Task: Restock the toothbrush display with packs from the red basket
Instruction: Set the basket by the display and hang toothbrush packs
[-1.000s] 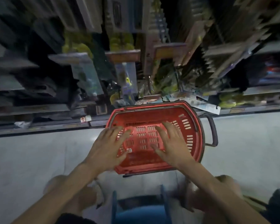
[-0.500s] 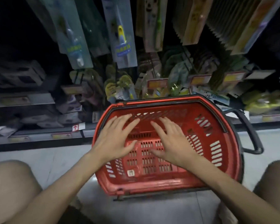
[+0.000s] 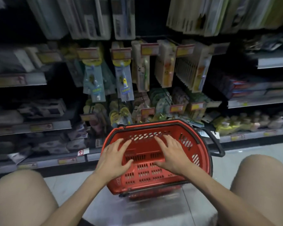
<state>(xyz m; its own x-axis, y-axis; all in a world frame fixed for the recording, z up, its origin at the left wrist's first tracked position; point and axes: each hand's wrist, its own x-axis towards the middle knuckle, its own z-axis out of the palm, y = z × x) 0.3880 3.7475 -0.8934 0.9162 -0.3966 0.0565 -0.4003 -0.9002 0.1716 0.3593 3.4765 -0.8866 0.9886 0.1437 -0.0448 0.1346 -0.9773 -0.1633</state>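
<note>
The red basket (image 3: pixel 147 126) stands on the floor (image 3: pixel 232 160) directly in front of the toothbrush display (image 3: pixel 142 69), between the person's two knees. Both hands are over its inside. The left hand (image 3: pixel 114 158) and the right hand (image 3: pixel 171 154) are palm down with the fingers straight and spread, so each grip is wide and holds nothing. I cannot tell if the palms touch the grid bottom or are only just above it. I count one basket with one black handle (image 3: pixel 219 149) at its right side, and two hands. In the part of the basket bottom that shows between and around the hands I count no packs at all; what lies under the palms is hidden. On the display, two blue packs (image 3: pixel 95 82) hang clearly side by side in the middle row, with several thicker stacks of beige packs to their right. The picture is too blurred for an exact count of those. At least four price tags (image 3: pixel 149 48) sit on the peg ends of that row. The step in hand seems to be a search of the basket for remaining packs. To do it well, I think the person should look under both palms, then pinch one pack by its card top, so that the hanging hole is free for the peg.
</note>
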